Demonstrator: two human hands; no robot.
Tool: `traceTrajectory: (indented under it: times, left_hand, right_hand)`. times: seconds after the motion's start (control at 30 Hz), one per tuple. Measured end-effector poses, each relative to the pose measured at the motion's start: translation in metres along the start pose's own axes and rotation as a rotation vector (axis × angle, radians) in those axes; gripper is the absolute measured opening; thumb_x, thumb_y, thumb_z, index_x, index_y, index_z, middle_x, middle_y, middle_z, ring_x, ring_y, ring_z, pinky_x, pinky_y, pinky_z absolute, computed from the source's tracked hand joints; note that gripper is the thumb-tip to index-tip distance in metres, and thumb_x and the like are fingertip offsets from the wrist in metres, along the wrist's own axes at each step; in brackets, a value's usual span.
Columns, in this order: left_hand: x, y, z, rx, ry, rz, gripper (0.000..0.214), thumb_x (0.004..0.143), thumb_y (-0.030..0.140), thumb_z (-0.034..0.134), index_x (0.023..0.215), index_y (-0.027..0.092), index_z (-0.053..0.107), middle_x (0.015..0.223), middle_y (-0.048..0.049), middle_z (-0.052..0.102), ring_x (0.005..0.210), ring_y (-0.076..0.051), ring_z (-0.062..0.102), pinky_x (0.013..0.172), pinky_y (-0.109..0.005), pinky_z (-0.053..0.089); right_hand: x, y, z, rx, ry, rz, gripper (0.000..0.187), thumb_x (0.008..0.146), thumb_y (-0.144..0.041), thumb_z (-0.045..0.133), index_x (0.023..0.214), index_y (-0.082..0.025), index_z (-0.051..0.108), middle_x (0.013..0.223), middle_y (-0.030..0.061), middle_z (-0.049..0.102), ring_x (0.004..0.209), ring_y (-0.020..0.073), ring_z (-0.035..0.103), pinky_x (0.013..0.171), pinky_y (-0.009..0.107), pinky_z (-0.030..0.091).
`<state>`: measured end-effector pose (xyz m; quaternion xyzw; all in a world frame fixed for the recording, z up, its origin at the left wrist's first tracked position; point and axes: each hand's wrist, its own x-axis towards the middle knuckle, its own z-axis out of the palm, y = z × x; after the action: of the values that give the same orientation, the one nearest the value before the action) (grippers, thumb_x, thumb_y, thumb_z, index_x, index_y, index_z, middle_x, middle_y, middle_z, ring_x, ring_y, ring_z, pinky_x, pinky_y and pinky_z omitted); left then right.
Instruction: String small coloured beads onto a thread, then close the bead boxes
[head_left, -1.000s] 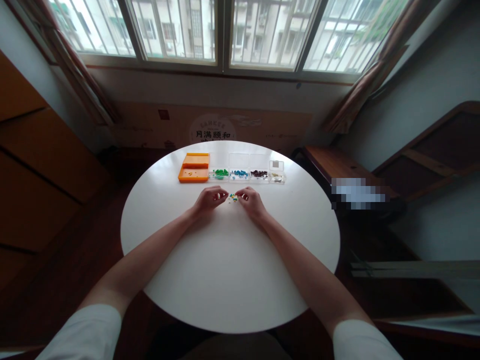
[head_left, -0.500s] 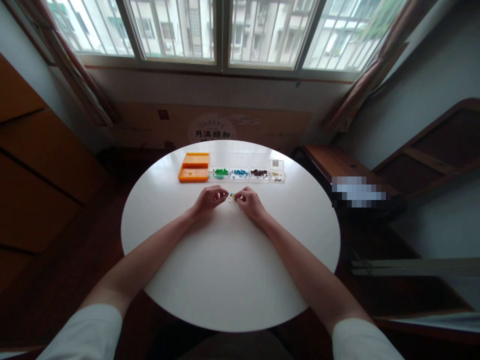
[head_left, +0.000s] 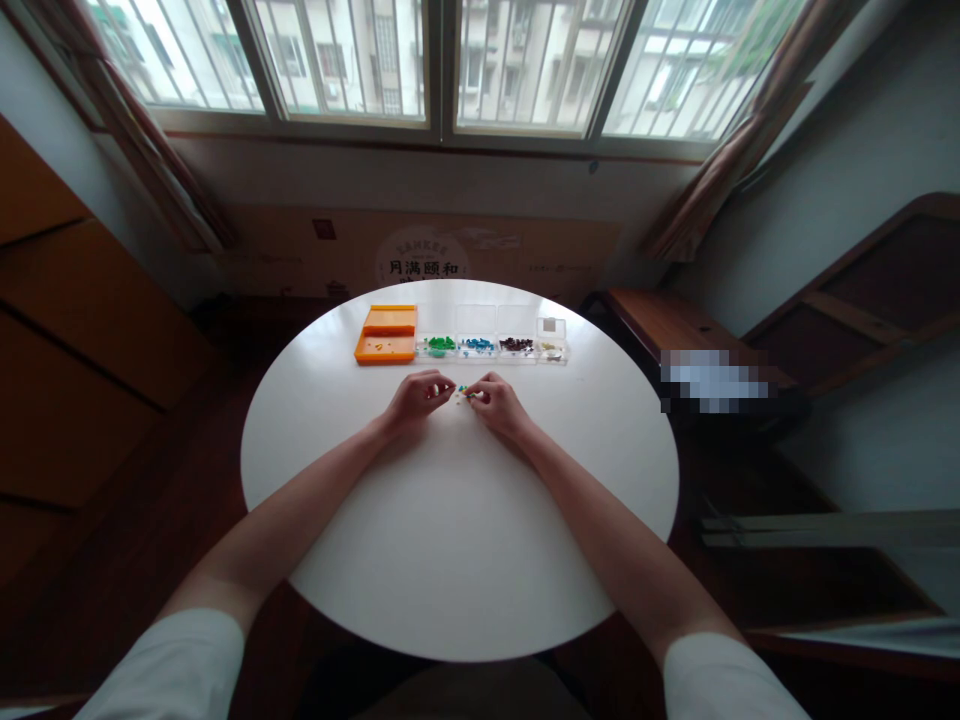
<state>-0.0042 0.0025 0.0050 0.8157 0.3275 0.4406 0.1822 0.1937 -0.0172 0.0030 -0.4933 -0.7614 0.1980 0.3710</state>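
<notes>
Left hand point(head_left: 418, 393) and right hand point(head_left: 498, 402) flank the tiny coloured pieces point(head_left: 463, 393) on the white table point(head_left: 450, 560); fingertips bunched, clamped on one or not I cannot tell; light, hard, likely slippery bits, best pinched by their sides.

Big windows point(head_left: 442, 60) let in daylight. Brown curtains point(head_left: 720, 170) hang at both sides. A round white table point(head_left: 465, 560) stands on a dark wooden floor point(head_left: 172, 500), near a brown cupboard point(head_left: 75, 330)
</notes>
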Motion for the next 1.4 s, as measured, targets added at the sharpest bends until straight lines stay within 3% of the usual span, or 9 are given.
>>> traceTrajectory:
  times: [0.5, 0.67, 0.8, 0.9, 1.4]
  left_hand:
    - [-0.001, 0.001, -0.001, 0.023, -0.023, -0.004, 0.014, 0.081, 0.023, 0.057, 0.083, 0.015, 0.067, 0.067, -0.0004, 0.059, 0.053, -0.006, 0.049, 0.052, -0.016, 0.041]
    - [-0.002, 0.008, -0.003, 0.073, -0.073, 0.012, 0.017, 0.083, 0.028, 0.056, 0.087, 0.016, 0.067, 0.071, -0.0012, 0.059, 0.052, -0.005, 0.049, 0.053, -0.017, 0.041]
    - [-0.002, 0.010, -0.004, 0.067, -0.080, 0.026, 0.019, 0.083, 0.030, 0.057, 0.090, 0.016, 0.067, 0.070, -0.0009, 0.059, 0.053, -0.006, 0.050, 0.052, -0.017, 0.042]
    - [-0.003, 0.011, -0.004, 0.058, -0.086, 0.043, 0.019, 0.082, 0.029, 0.057, 0.093, 0.017, 0.067, 0.069, -0.0006, 0.058, 0.053, -0.006, 0.050, 0.052, -0.016, 0.042]
    - [-0.003, 0.010, -0.004, 0.100, -0.113, 0.041, 0.014, 0.082, 0.025, 0.057, 0.087, 0.018, 0.068, 0.071, -0.0005, 0.058, 0.055, -0.005, 0.051, 0.054, -0.016, 0.041]
  right_hand:
    - [0.002, 0.003, 0.001, 0.030, 0.025, -0.018, 0.010, 0.078, -0.017, 0.058, 0.080, -0.017, 0.068, 0.084, 0.0037, 0.055, 0.064, 0.0101, 0.052, 0.067, 0.027, 0.044]
    - [0.006, 0.000, 0.003, 0.282, 0.080, -0.010, 0.010, 0.078, -0.023, 0.055, 0.081, -0.017, 0.064, 0.081, 0.0043, 0.061, 0.069, 0.0131, 0.057, 0.064, 0.027, 0.046]
    - [0.006, -0.005, 0.008, 0.594, 0.027, 0.075, 0.020, 0.072, -0.032, 0.064, 0.083, -0.017, 0.060, 0.069, 0.0019, 0.063, 0.060, 0.0125, 0.057, 0.057, 0.027, 0.048]
    - [0.003, -0.009, 0.010, 0.704, -0.003, 0.112, 0.029, 0.067, -0.037, 0.070, 0.084, -0.017, 0.059, 0.068, 0.0018, 0.065, 0.059, 0.0123, 0.058, 0.056, 0.027, 0.049]
    - [0.003, -0.008, 0.011, 0.673, -0.003, 0.142, 0.033, 0.065, -0.040, 0.071, 0.084, -0.015, 0.062, 0.072, 0.0038, 0.066, 0.062, 0.0130, 0.059, 0.057, 0.025, 0.047]
